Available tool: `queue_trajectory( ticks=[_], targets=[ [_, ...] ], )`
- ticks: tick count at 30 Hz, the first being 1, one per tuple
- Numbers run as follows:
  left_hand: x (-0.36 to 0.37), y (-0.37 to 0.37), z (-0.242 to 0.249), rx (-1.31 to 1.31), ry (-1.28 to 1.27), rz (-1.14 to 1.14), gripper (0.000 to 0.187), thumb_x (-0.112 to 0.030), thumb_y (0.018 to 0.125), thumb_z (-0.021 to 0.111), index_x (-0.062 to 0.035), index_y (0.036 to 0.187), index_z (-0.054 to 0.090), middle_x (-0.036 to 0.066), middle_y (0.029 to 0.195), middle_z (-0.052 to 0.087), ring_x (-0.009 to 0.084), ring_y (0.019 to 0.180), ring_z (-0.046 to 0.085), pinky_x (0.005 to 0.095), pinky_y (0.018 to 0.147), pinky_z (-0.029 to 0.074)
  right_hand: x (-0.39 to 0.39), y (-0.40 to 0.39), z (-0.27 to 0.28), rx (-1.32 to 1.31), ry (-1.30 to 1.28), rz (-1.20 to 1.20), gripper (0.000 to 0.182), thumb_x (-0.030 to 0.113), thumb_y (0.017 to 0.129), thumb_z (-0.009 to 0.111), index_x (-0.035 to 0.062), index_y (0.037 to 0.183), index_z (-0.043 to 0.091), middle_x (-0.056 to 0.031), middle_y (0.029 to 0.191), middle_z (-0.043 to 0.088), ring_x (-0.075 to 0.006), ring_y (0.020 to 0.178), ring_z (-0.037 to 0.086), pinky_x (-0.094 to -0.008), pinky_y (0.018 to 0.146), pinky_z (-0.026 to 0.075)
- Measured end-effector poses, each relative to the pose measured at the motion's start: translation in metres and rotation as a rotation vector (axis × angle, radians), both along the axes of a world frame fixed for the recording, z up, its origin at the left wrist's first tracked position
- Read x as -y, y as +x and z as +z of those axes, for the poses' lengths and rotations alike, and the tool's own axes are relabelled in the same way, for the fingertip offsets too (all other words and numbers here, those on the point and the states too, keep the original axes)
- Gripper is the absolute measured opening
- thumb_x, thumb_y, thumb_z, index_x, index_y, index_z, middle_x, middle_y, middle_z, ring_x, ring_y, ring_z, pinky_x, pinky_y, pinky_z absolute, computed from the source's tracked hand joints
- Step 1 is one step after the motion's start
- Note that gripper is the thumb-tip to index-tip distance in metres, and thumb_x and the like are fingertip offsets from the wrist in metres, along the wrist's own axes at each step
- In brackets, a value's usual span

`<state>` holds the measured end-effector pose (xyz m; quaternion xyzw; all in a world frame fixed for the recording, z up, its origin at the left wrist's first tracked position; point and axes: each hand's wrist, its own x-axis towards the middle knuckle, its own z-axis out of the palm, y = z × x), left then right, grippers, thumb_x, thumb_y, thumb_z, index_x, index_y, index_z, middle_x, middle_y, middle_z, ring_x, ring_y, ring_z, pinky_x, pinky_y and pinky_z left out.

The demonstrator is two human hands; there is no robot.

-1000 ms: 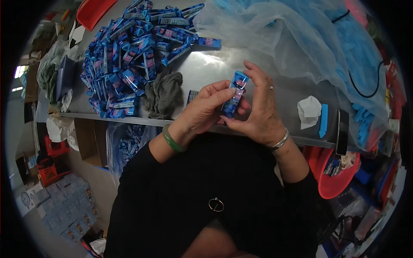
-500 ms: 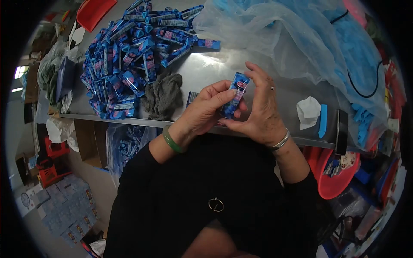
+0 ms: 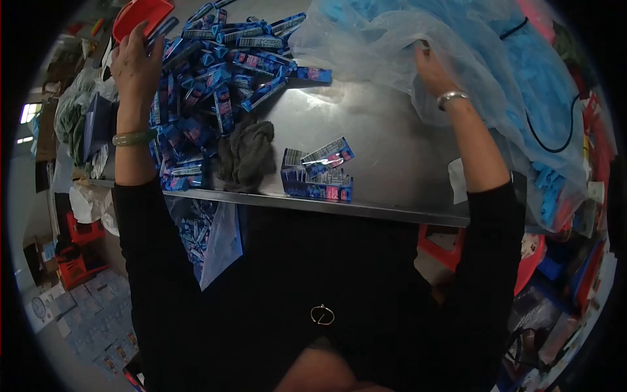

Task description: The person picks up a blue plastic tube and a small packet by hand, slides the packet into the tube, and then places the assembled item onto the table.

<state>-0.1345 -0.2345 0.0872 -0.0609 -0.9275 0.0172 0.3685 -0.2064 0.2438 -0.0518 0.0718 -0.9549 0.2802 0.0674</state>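
My left hand (image 3: 135, 64) is at the far left edge of a heap of blue packets (image 3: 222, 78), beside a red scoop-like tray (image 3: 134, 18). A narrow blue packet (image 3: 163, 29) shows between its thumb and fingers. My right hand (image 3: 434, 68) reaches to the clear plastic bag (image 3: 385, 39) at the back right, fingers pinched together; what they hold is too small to make out. On the metal table (image 3: 385, 150) in front of me sits a small blue printed box (image 3: 317, 189) with packets standing in it. One more packet (image 3: 328, 155) lies slanted across its top.
A crumpled grey cloth (image 3: 247, 153) lies between the heap and the box. White paper (image 3: 458, 179) is partly hidden by my right sleeve. Blue sheeting (image 3: 522, 78) fills the plastic bag. Below the table edge hangs a bag of blue packets (image 3: 199, 235).
My hands have parted from the middle, the left to the heap's far left, the right to the plastic bag. The packet they held is gone from there; the blue box is now uncovered.
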Motion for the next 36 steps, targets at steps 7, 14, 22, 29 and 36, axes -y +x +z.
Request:
queue_trajectory(
  ticks=[7,14,22,29,36],
  targets=[
    [-0.144,0.083,-0.062,0.376,0.349,-0.435,0.025,-0.018,0.076,0.076,-0.0076,0.094,0.061,0.009,0.089,0.062,0.0292,0.087,0.059,0.0395,0.077,0.046,0.026,-0.047,-0.032,-0.170,0.147,0.030,0.058,0.047,0.094,0.036,-0.0002,0.111,0.064,-0.0222,0.121,0.060,-0.0423,0.112,0.054,-0.0481,0.100,0.038],
    [-0.206,0.134,-0.115,0.655,0.438,-0.405,0.029,-0.016,0.072,0.077,-0.0047,0.088,0.055,0.010,0.084,0.052,0.0298,0.082,0.053,0.0411,0.074,0.042,0.005,-0.055,-0.040,-0.197,0.465,-0.014,0.034,0.022,0.095,0.043,0.0061,0.119,0.061,-0.0185,0.127,0.058,-0.0390,0.119,0.052,-0.0477,0.101,0.041],
    [-0.215,0.142,-0.119,0.732,0.481,-0.349,0.025,-0.013,0.073,0.075,-0.0055,0.087,0.056,0.011,0.084,0.053,0.0299,0.083,0.053,0.0406,0.073,0.041,-0.007,0.062,0.005,0.056,-0.683,-0.162,0.024,0.014,0.092,0.061,-0.0013,0.110,0.059,-0.0125,0.098,0.067,-0.0183,0.085,0.066,-0.0311,0.076,0.052],
    [-0.219,0.152,-0.125,0.609,0.413,-0.357,0.030,-0.012,0.073,0.075,-0.0049,0.094,0.055,0.012,0.091,0.051,0.0310,0.086,0.050,0.0412,0.075,0.040,-0.008,0.130,0.034,0.021,-0.875,-0.009,0.026,0.004,0.088,0.066,-0.0031,0.112,0.058,-0.0061,0.097,0.063,-0.0111,0.084,0.064,-0.0235,0.077,0.053],
    [-0.224,0.157,-0.123,0.548,0.411,-0.305,0.028,-0.012,0.073,0.074,-0.0044,0.093,0.055,0.012,0.090,0.051,0.0313,0.087,0.051,0.0417,0.075,0.040,-0.009,0.160,0.036,0.098,-0.887,0.016,0.029,0.003,0.088,0.065,-0.0014,0.116,0.057,-0.0044,0.097,0.061,-0.0101,0.085,0.061,-0.0225,0.077,0.050]
  ],
)
